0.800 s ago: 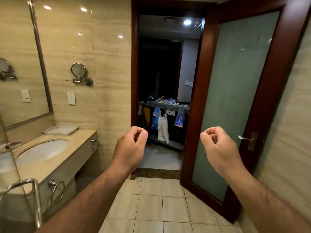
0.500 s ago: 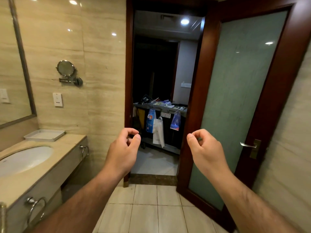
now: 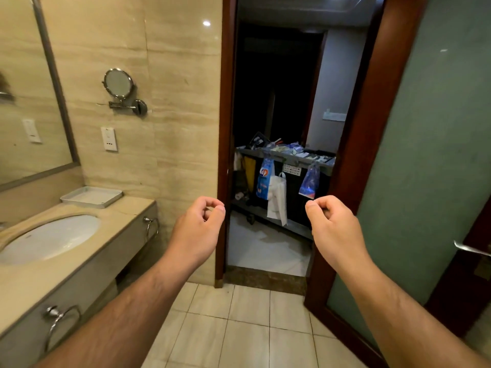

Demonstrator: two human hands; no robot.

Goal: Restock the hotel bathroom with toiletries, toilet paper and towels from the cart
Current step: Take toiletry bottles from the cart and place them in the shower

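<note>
Hands are both raised in front of the doorway, and neither holds anything. The left hand (image 3: 196, 229) has its fingers curled in, with the thumb tip against the forefinger. The right hand (image 3: 334, 227) is clenched the same way.

Beyond and between the hands, past the threshold, stands the cart (image 3: 281, 156). Small supplies lie on its top shelf, too small to tell apart. Two blue bags (image 3: 265, 179) and a white bag (image 3: 277, 200) hang from its near edge.

Left of the left hand runs the counter (image 3: 125, 213), with the sink (image 3: 50, 237) set into it. A white tray (image 3: 106, 201) sits at the counter's far end against the wall. A towel ring (image 3: 152, 227) hangs on the counter's front, near the left wrist. Just right of the right hand, the frosted-glass door (image 3: 425, 155) stands open.
</note>
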